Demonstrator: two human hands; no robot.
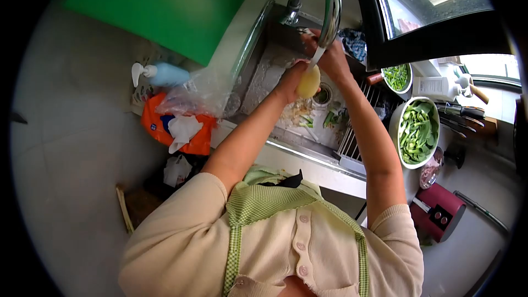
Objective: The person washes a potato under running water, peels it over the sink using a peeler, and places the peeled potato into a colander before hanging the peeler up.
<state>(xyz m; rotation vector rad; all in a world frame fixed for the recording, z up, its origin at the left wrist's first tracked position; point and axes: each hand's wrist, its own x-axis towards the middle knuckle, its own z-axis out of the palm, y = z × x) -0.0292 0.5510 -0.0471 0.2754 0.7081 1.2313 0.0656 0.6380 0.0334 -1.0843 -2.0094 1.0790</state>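
Note:
My left hand (292, 81) is closed around a pale yellow peeled potato (309, 83) over the sink (258, 80). Water from the curved chrome faucet (330, 8) runs onto the potato. Beyond it, my right hand (331, 61) is raised behind the faucet spout, its fingers curled and partly hidden. Something small and whitish shows at those fingertips, too unclear to name. Below my hands, peelings and green scraps (330, 119) lie in the basin around the drain (323, 95).
A metal rack (350, 142) spans the sink's right side. Right of it stand a bowl of green leaves (419, 132), a pot of cut greens (397, 77) and a maroon appliance (440, 213). Left are a blue pump bottle (168, 74), an orange bag (201, 142) and a green panel (165, 5).

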